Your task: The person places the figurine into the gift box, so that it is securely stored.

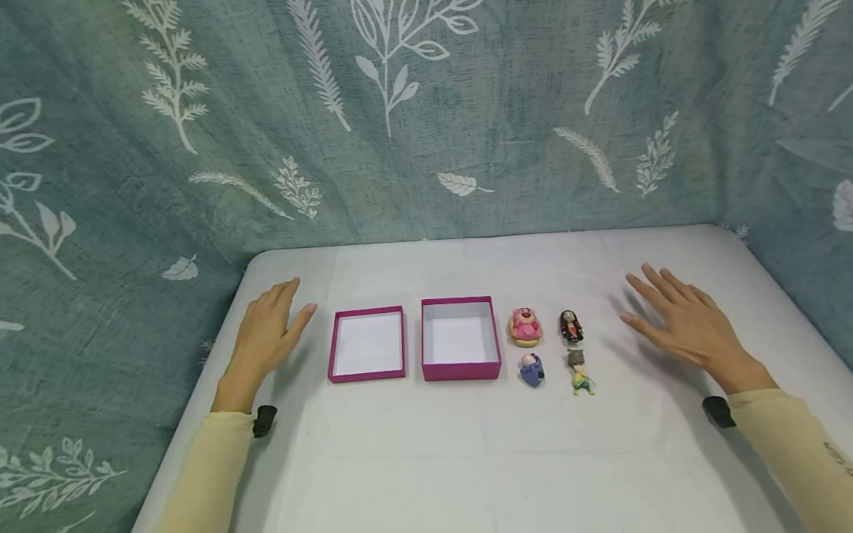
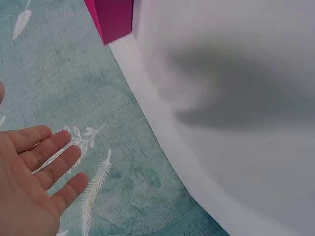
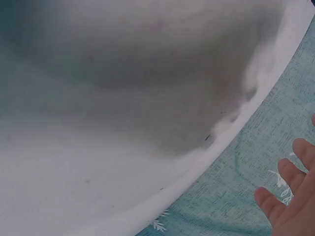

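Though head-view only, 4 distinct figurines (image 1: 526, 329).

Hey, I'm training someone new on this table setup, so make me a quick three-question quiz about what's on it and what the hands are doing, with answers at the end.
1. How many figurines are to the right of the deep magenta box in the head view?
2. Which is nearest to the left hand?
a) the deep magenta box
b) the shallow tray
c) the figurines
3. True or false: the right hand grips one of the figurines.

Key:
1. Four.
2. b
3. False; it is apart from them, with its fingers spread.
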`<state>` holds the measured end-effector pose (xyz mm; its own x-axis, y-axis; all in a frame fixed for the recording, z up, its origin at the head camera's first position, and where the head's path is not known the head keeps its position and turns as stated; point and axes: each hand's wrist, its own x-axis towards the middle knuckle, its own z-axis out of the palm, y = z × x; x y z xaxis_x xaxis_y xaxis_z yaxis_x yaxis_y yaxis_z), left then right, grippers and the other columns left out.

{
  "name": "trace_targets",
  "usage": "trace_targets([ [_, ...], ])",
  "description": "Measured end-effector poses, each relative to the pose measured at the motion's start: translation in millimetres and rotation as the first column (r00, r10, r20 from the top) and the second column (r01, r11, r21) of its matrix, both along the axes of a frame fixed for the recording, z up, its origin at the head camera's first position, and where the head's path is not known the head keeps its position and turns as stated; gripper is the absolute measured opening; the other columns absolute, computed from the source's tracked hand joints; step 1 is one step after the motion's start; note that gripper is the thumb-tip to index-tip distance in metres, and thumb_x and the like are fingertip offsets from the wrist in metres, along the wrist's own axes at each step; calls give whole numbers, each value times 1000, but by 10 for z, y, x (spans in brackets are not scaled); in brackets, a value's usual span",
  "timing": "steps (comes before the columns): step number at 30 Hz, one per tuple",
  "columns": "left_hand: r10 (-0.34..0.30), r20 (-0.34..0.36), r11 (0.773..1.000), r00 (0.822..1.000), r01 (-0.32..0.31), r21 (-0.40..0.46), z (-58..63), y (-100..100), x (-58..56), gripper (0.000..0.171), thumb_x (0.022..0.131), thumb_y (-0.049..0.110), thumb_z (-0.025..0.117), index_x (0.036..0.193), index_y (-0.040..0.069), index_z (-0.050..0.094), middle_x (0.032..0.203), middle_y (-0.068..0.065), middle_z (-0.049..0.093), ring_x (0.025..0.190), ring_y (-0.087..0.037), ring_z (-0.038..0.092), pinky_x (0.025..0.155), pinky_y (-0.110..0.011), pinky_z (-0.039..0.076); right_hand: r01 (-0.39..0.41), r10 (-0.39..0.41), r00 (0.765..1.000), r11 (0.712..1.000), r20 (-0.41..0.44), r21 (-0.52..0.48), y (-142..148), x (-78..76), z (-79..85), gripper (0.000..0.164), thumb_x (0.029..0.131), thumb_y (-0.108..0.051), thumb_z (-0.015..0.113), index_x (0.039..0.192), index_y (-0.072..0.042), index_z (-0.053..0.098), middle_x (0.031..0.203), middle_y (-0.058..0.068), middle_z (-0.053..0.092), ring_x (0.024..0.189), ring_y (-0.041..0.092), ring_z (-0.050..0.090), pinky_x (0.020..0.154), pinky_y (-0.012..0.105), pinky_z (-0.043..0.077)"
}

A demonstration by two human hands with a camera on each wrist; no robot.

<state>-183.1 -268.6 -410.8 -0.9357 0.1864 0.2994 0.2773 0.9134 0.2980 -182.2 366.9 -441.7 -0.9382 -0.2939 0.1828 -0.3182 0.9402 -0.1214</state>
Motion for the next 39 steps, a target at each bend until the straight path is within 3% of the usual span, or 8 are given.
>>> trace_targets([
  [8,-54,-45,997,998,56,48,1,189,31,61,102,40,48,146,-1,41,140,-24,49,130,-42,45,108,-59,33,-35,36,999,998,21,-43,-154,-24,32,75,95,-49,57,157,-23,24,163,12,20,147,40,21,105,67,24],
  [14,-116,-64,988,991,122,98,-2,420,41,59,101,38,52,146,1,42,141,-20,49,131,-37,46,109,-55,34,-129,129,992,986,-1,-108,-415,-50,87,72,91,-43,66,152,-17,38,157,15,34,141,43,33,106,64,27],
  [18,-172,-24,976,985,174,131,-4,598,45,64,99,42,54,149,6,38,146,-16,46,135,-33,44,112,-53,32,-188,192,981,971,14,-148,-638,-51,156,68,90,-41,68,147,-13,45,150,18,43,136,44,38,105,64,30],
  [24,-262,36,952,964,252,176,-5,881,33,78,93,53,59,154,13,31,152,-10,40,139,-29,40,113,-52,33,-206,227,968,961,102,-186,-939,-61,227,67,91,-46,66,146,-13,46,147,18,46,135,43,39,106,65,30],
  [30,-299,67,937,952,280,209,-43,1079,-3,91,86,62,64,156,18,27,152,-6,39,138,-29,40,111,-54,35,-257,281,955,944,94,-206,-1132,-125,189,72,87,-44,72,146,-11,46,142,17,50,131,39,44,105,62,34],
  [39,-355,106,920,929,326,217,-122,1268,-46,91,87,63,61,156,15,25,155,-6,34,142,-26,36,115,-52,31,-266,305,940,935,149,-234,-1249,-197,66,79,83,-46,75,146,-7,45,140,18,51,128,39,48,104,61,38],
])
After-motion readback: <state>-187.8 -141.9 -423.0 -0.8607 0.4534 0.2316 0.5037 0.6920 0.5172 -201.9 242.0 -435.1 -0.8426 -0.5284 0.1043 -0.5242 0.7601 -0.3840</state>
